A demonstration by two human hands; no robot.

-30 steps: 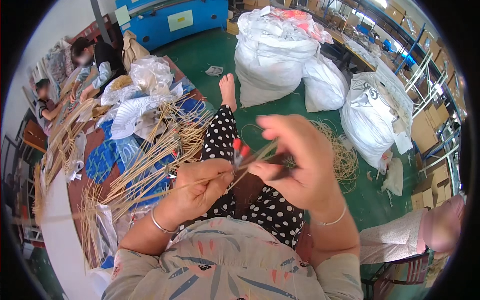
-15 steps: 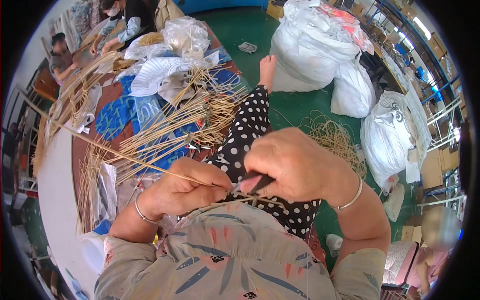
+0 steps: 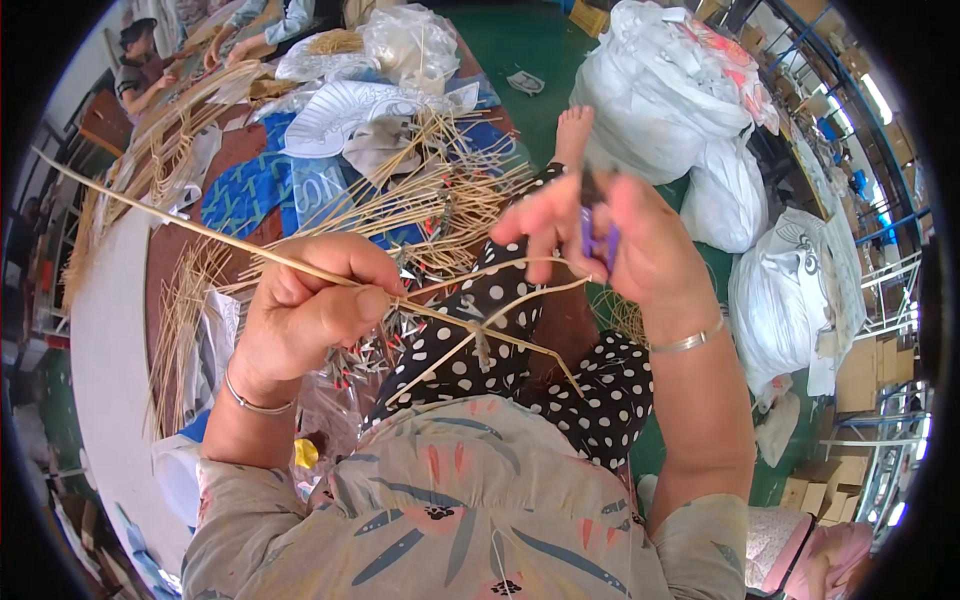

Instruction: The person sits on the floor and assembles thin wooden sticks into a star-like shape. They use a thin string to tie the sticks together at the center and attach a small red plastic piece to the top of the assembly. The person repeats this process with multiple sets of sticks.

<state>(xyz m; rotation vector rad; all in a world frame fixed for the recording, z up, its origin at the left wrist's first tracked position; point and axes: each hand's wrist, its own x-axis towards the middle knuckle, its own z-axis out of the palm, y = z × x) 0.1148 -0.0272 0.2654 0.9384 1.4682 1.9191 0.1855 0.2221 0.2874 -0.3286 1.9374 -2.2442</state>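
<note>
My left hand [image 3: 320, 300] pinches a long thin cane stick [image 3: 190, 222] between thumb and fingers. The stick runs up to the far left. On the other side of that hand, thin cane strips [image 3: 535, 345] branch and cross above my lap. A small greyish piece [image 3: 479, 335] sits where they cross. My right hand [image 3: 625, 240] is raised beside the strips, blurred, its fingers partly spread. It carries a tool with a purple handle [image 3: 598, 240] and a dark part; motion blur hides its exact kind. Fingers of this hand overlap one strip; whether they touch it I cannot tell.
Bundles of cane sticks [image 3: 350, 215] cover the low table over blue fabric, with a white printed fan-shaped sheet [image 3: 345, 118] behind. A cane coil [image 3: 622, 312] lies on the green floor. Big white sacks [image 3: 640, 100] stand at the right. Co-workers sit at the far left.
My right hand has moved up and away from the left hand, and its fingers have spread. My left hand has risen slightly with the stick, and the branching strips have come into fuller view.
</note>
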